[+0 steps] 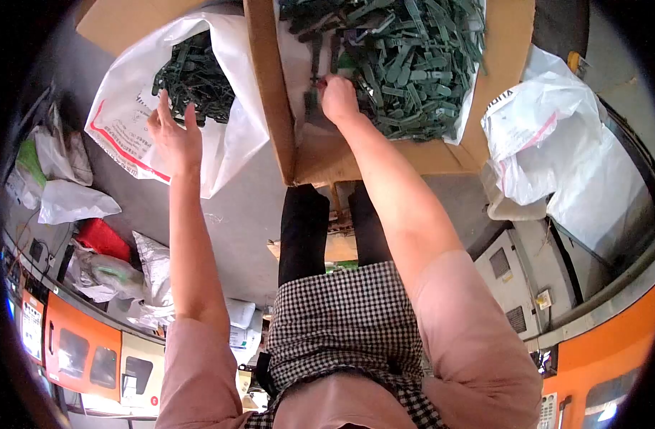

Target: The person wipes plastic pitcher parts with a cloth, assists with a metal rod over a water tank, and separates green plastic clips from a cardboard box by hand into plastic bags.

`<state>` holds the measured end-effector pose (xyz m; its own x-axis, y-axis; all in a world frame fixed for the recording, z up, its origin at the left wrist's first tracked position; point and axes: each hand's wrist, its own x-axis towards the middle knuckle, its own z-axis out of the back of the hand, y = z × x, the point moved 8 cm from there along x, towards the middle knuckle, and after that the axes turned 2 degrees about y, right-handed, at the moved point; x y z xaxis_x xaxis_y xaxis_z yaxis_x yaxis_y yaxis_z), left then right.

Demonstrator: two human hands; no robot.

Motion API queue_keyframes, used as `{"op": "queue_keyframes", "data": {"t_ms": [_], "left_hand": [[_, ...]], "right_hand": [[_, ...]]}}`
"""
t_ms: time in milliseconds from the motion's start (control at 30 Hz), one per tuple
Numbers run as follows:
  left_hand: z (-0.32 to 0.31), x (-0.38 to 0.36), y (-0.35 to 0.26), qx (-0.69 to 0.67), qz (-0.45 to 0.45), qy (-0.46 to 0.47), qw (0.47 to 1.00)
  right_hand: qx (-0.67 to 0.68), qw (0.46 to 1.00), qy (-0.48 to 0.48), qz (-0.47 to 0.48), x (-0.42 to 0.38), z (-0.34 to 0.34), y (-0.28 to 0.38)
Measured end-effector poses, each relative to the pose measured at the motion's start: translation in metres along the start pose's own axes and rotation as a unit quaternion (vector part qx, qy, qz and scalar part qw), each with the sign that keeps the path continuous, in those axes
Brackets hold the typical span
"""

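Note:
My left hand (177,139) is over the near side of a white plastic sack (120,107), its thumb and fingers apart and nothing between them. Inside that sack lies a heap of dark, thin plastic pieces (206,79). My right hand (339,99) reaches into a cardboard box (392,159), fingers closed in a pinch near the box's left wall. A small reddish bit shows at its fingertips, beside dark strip-like shapes; I cannot tell what it grips. Many flat, elongated dark green plastic pieces (424,71) fill the right side of the box, over a pale liner.
Crumpled white bags (542,129) hang at the right. On the left floor lie plastic bags (77,200) and a red item (103,239). Orange machines (80,343) stand behind on both sides. The box's left wall (270,93) rises between the sack and the green pieces.

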<state>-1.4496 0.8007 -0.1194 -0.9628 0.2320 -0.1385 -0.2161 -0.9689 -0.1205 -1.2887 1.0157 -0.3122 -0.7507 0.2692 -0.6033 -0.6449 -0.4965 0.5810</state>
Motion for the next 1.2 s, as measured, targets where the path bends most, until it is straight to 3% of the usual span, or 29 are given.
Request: {"op": "queue_keyframes", "data": {"t_ms": [33, 67, 100, 167, 200, 267, 300, 367, 400, 433, 500, 533, 567, 667, 700, 733, 767, 800, 833, 867, 900, 967, 1000, 1033, 1067, 1100, 1167, 1200], "left_hand": [[0.016, -0.004, -0.023, -0.037, -0.022, -0.028, 0.999], [0.022, -0.01, -0.051, -0.058, -0.129, -0.054, 0.989], [0.013, -0.019, -0.074, -0.127, -0.137, 0.008, 0.982], [-0.022, -0.045, -0.125, -0.219, -0.149, 0.208, 0.942], [-0.027, -0.055, -0.156, -0.203, -0.229, 0.223, 0.926], [-0.065, -0.073, -0.182, -0.159, -0.277, 0.293, 0.901], [-0.079, -0.077, -0.19, -0.201, -0.276, 0.331, 0.88], [-0.087, -0.085, -0.209, -0.217, -0.331, 0.319, 0.861], [-0.09, -0.088, -0.217, -0.218, -0.334, 0.319, 0.86], [-0.092, -0.086, -0.22, -0.228, -0.293, 0.301, 0.878], [-0.089, -0.085, -0.227, -0.234, -0.252, 0.284, 0.895], [-0.086, -0.078, -0.219, -0.298, -0.154, 0.262, 0.905], [-0.082, -0.072, -0.209, -0.357, -0.056, 0.235, 0.902], [-0.082, -0.082, -0.217, -0.347, -0.044, 0.271, 0.897], [-0.083, -0.086, -0.219, -0.322, -0.055, 0.272, 0.905], [-0.094, -0.092, -0.218, -0.327, -0.026, 0.333, 0.884], [-0.088, -0.089, -0.221, -0.326, -0.028, 0.333, 0.884], [-0.102, -0.104, -0.217, -0.433, 0.126, 0.46, 0.765], [-0.106, -0.128, -0.222, -0.511, 0.273, 0.556, 0.595], [-0.099, -0.134, -0.23, -0.563, 0.34, 0.538, 0.527], [-0.1, -0.137, -0.23, -0.562, 0.34, 0.539, 0.528], [-0.104, -0.133, -0.233, -0.657, 0.316, 0.472, 0.495], [-0.107, -0.124, -0.225, -0.574, 0.252, 0.437, 0.645], [-0.112, -0.128, -0.228, -0.573, 0.251, 0.439, 0.645], [-0.078, -0.101, -0.244, -0.485, -0.009, 0.294, 0.824], [-0.036, -0.101, -0.269, -0.335, -0.269, 0.111, 0.896], [-0.042, -0.098, -0.261, -0.266, -0.261, 0.158, 0.914], [-0.036, -0.087, -0.248, -0.257, -0.221, 0.124, 0.933]], "right_hand": [[-0.019, 0.999, -0.032, 0.025, -0.004, 0.005, 0.003], [-0.043, 0.998, -0.029, 0.037, -0.019, 0.033, 0.024], [-0.05, 0.997, -0.033, 0.04, -0.031, 0.051, 0.03], [-0.024, 0.974, -0.067, 0.216, -0.064, 0.085, 0.062], [-0.029, 0.973, -0.068, 0.216, -0.077, 0.1, 0.065], [-0.043, 0.95, -0.093, 0.295, -0.106, 0.127, 0.08], [-0.047, 0.949, -0.095, 0.296, -0.114, 0.135, 0.077], [-0.038, 0.947, -0.135, 0.289, -0.127, 0.152, 0.066], [0.015, 0.967, -0.068, 0.246, -0.126, 0.152, 0.052], [0.015, 0.967, -0.07, 0.243, -0.129, 0.155, 0.046], [0.053, 0.962, -0.175, 0.205, -0.137, 0.183, 0.044], [0.055, 0.983, -0.064, 0.164, -0.131, 0.163, 0.028], [0.06, 0.983, -0.066, 0.163, -0.133, 0.162, 0.028], [0.025, 0.994, 0.096, 0.033, -0.132, 0.135, 0.008], [0.026, 0.995, 0.096, 0.033, -0.131, 0.137, 0.005], [-0.03, 0.998, 0.043, 0.039, -0.129, 0.148, 0.002], [-0.085, 0.995, -0.01, 0.044, -0.127, 0.159, -0.001], [-0.084, 0.995, -0.012, 0.044, -0.124, 0.162, -0.005], [-0.05, 0.994, -0.002, 0.098, -0.122, 0.163, -0.002], [-0.015, 0.988, 0.009, 0.152, -0.12, 0.163, 0.001], [0.019, 0.978, 0.019, 0.205, -0.119, 0.162, 0.003], [0.014, 0.976, 0.0, 0.216, -0.113, 0.158, -0.002], [-0.021, 0.992, 0.074, 0.099, -0.106, 0.15, -0.011], [-0.055, 0.987, 0.147, -0.022, -0.107, 0.14, -0.024], [-0.03, 0.997, 0.064, 0.012, -0.111, 0.148, -0.012], [-0.029, 0.997, 0.064, 0.011, -0.109, 0.147, -0.01], [-0.056, 0.99, 0.101, -0.081, -0.104, 0.145, -0.022], [-0.058, 0.996, 0.058, -0.032, -0.103, 0.15, -0.022]]}}
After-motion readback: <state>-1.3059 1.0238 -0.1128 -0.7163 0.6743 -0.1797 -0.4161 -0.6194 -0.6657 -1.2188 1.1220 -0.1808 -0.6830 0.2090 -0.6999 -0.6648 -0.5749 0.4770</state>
